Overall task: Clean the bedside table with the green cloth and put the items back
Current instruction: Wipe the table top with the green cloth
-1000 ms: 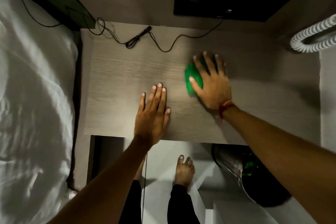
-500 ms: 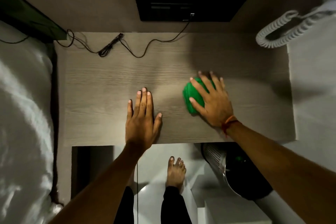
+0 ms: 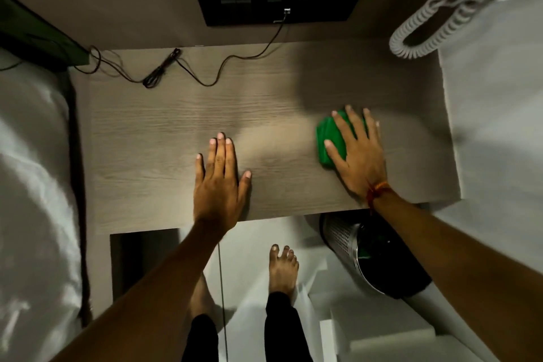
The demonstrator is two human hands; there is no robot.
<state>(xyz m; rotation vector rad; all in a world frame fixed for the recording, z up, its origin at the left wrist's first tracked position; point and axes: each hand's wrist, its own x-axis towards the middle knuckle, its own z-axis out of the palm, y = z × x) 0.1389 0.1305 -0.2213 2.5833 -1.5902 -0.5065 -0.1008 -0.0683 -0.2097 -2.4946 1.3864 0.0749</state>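
Over on the left lies the bed (image 3: 32, 185), its white sheet rumpled right up against the wooden surface (image 3: 152, 132). Along the back of that surface trails a thin black cable (image 3: 188, 70), plugged into the dark wall panel (image 3: 279, 0) — nothing else sits on the top, so I'd judge the items are set aside until the wiping is done. Near the front edge the left hand (image 3: 219, 182) lies flat, fingers spread and straight, holding nothing; it looks like a brace to steady the body while leaning over. Further right, the right hand (image 3: 357, 150) presses palm-down on the green cloth (image 3: 327, 138), fingers splayed across the bunched wad rather than pinching it, which suits pushing it along the wood. The cloth rests on the right half of the surface (most of it hidden under the palm). Below that edge stands a perforated metal bin (image 3: 346, 241) on the floor — and up at the far right hangs a coiled phone cord (image 3: 423, 29).
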